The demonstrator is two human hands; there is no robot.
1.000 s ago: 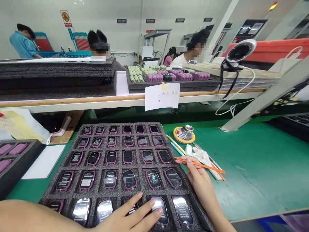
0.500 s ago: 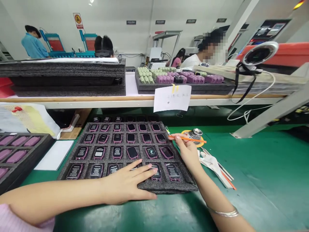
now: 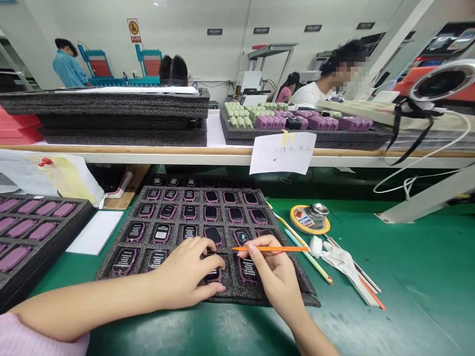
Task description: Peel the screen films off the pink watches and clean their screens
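Note:
A black foam tray (image 3: 229, 292) holds rows of purple smartwatches with dark screens, many showing white text. My left hand (image 3: 191, 272) rests over its front row, thumb and fingers bent around one smartwatch (image 3: 212, 275) partly hidden beneath them. Between the thumb and fingers of my right hand (image 3: 276, 269) is a slim orange pointed stick (image 3: 287, 249), lying level with its tip to the left. Just below that stick sits another smartwatch (image 3: 248, 269) with a lit text screen, partly covered by my right hand.
Right of the tray are a yellow-rimmed dish with a metal-topped bottle (image 3: 315, 217), several thin sticks and crumpled white tissue (image 3: 339, 259). A second tray of purple pieces (image 3: 22, 228) stands left beside white card (image 3: 92, 231). A shelf (image 3: 166, 158) carries more foam trays; people are behind.
My right hand has brought the orange stick from the tray's right edge left and nearer, over the front row. My left hand's spread fingers have curled around a smartwatch. The view has shifted.

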